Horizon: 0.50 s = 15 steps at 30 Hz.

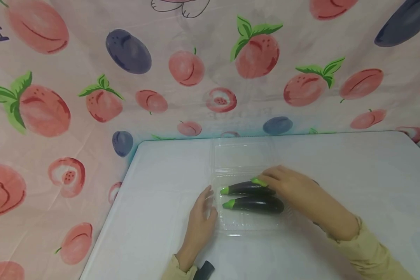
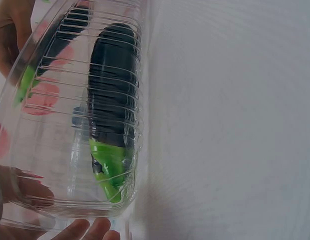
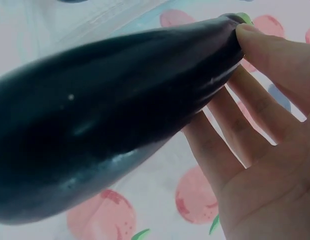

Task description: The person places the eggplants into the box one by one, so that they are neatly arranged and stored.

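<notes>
Two dark purple eggplants lie side by side in a clear plastic clamshell box, the rear eggplant (image 1: 243,188) and the front eggplant (image 1: 257,203), green stems to the left. My right hand (image 1: 283,181) is over the box's right side and pinches a third eggplant (image 3: 110,105) near its green stem end, thumb on one side and fingers on the other. In the head view the hand hides most of its body. My left hand (image 1: 200,221) rests at the left edge of the box (image 1: 238,225), its fingers loosely extended against the side wall.
The box's lid (image 1: 243,153) lies open toward the back of the white table (image 1: 161,186). A fruit-printed cloth (image 1: 185,97) hangs behind and at the left of the table. A small black object (image 1: 203,270) shows at the left wrist.
</notes>
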Each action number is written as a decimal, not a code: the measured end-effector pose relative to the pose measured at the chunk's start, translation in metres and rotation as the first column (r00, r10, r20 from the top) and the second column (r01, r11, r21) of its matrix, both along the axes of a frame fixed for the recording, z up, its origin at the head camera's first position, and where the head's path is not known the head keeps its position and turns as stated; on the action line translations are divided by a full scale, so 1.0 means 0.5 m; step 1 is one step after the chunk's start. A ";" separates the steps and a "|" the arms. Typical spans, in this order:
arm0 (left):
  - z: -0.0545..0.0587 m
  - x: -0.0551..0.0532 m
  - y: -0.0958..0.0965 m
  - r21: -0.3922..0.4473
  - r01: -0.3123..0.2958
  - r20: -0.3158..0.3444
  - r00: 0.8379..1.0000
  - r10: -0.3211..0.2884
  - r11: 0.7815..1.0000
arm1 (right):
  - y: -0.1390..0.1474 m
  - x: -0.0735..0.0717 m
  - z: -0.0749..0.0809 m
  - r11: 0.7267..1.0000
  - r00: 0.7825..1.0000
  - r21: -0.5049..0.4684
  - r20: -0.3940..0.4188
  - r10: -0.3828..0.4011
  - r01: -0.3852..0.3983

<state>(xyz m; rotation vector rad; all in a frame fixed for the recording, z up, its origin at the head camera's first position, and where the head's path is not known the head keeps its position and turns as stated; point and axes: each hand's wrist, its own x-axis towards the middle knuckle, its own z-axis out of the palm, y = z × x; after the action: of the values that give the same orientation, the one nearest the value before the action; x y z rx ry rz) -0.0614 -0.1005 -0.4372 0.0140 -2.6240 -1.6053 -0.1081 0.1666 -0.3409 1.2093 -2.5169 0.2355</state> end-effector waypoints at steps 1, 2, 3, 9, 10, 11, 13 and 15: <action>0.000 0.000 0.000 0.000 0.000 -0.002 1.000 0.000 1.000 | -0.001 0.000 0.000 1.000 1.000 -0.002 -0.005 0.004 -0.004; 0.000 0.000 0.000 -0.001 -0.001 -0.002 1.000 0.001 1.000 | -0.003 0.001 -0.001 1.000 1.000 -0.003 -0.013 0.010 -0.010; 0.000 0.000 0.001 -0.001 -0.001 -0.004 1.000 0.001 1.000 | -0.004 0.002 -0.001 1.000 1.000 -0.004 -0.018 0.015 -0.015; 0.001 0.001 0.001 -0.002 0.001 -0.013 1.000 -0.001 1.000 | -0.015 0.008 0.001 0.999 0.999 0.005 -0.033 0.034 -0.033; 0.001 0.001 0.001 -0.002 0.002 -0.015 1.000 -0.002 1.000 | -0.017 0.010 0.002 1.000 0.999 0.015 -0.023 0.027 -0.027; 0.001 0.001 0.001 -0.001 0.003 -0.015 1.000 -0.003 1.000 | -0.019 0.012 0.003 1.000 1.000 0.025 -0.011 0.019 -0.019; 0.001 0.001 0.001 0.001 0.005 -0.016 1.000 -0.005 1.000 | -0.024 0.017 0.005 0.999 1.000 0.043 0.008 0.013 -0.013; 0.001 0.001 0.001 0.004 0.005 -0.016 1.000 -0.005 1.000 | -0.027 0.020 0.006 0.998 1.000 0.056 0.017 0.009 -0.010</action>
<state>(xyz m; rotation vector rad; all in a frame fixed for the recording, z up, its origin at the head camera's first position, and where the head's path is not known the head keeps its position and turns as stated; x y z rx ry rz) -0.0609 -0.1000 -0.4368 -0.0050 -2.6114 -1.6048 -0.0983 0.1529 -0.3381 1.2461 -2.5482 0.1794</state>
